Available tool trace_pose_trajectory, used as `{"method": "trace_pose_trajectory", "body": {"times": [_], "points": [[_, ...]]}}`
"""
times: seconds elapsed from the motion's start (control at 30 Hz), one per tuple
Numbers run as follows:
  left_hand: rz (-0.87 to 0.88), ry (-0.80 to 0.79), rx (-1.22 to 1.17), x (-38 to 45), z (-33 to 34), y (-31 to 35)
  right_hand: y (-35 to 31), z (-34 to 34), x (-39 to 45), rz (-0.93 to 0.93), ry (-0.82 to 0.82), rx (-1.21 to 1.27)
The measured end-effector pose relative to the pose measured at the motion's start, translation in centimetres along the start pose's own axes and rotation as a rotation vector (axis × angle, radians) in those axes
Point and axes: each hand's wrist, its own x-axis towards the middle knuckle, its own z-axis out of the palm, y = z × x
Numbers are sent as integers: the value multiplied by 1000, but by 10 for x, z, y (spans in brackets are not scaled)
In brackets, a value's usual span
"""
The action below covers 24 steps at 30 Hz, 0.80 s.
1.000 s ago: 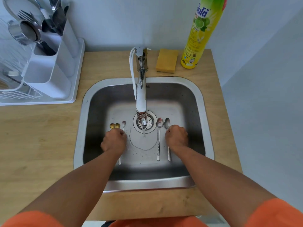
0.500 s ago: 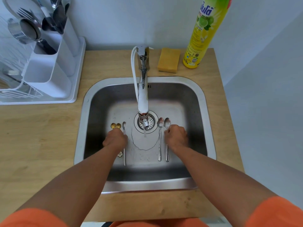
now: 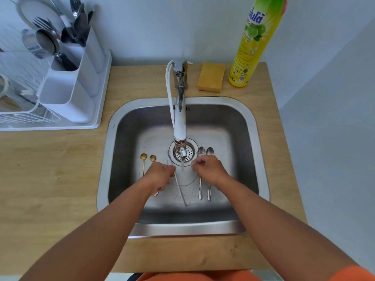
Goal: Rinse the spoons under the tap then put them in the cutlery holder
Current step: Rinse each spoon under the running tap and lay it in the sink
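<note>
My left hand (image 3: 160, 175) grips a silver spoon (image 3: 180, 189) by the middle of its handle, the spoon slanting toward the thin stream under the tap (image 3: 180, 122). Two small gold spoons (image 3: 144, 159) lie on the sink floor left of that hand. Two silver spoons (image 3: 205, 175) lie side by side right of the drain (image 3: 183, 152). My right hand (image 3: 209, 169) hovers over their handles with fingers curled; nothing shows in its grip. The white cutlery holder (image 3: 69, 94) stands at the back left, with forks and spoons in its rear compartments.
The steel sink (image 3: 113, 138) is set in a wooden counter. A yellow sponge (image 3: 211, 79) and a tall yellow dish-soap bottle (image 3: 251, 45) stand behind the sink at the right. A white dish rack (image 3: 20, 114) with a plate and a strainer sits at the far left.
My left hand has lifted one silver spoon off the sink floor and swung it toward the stream. My right hand has shifted left, nearer the tap, uncovering the two silver spoons.
</note>
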Motion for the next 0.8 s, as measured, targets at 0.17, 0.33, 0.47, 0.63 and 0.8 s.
{"method": "trace_pose_trajectory", "body": {"times": [0.17, 0.33, 0.47, 0.63, 0.8], "points": [[-93, -118, -278, -13, 9, 5, -6, -3, -12, 109, -329, 79], [-116, -160, -429, -14, 24, -2, -3, -14, -20, 79, -347, 55], [-97, -176, -469, -12, 31, -6, 4, -19, -17, 12, -328, 15], [-35, -41, -478, -8, 35, -1, 14, -25, -15, -21, -334, -90], [24, 34, -477, -4, 38, 0, 22, -30, -15, -38, -361, -74]]}}
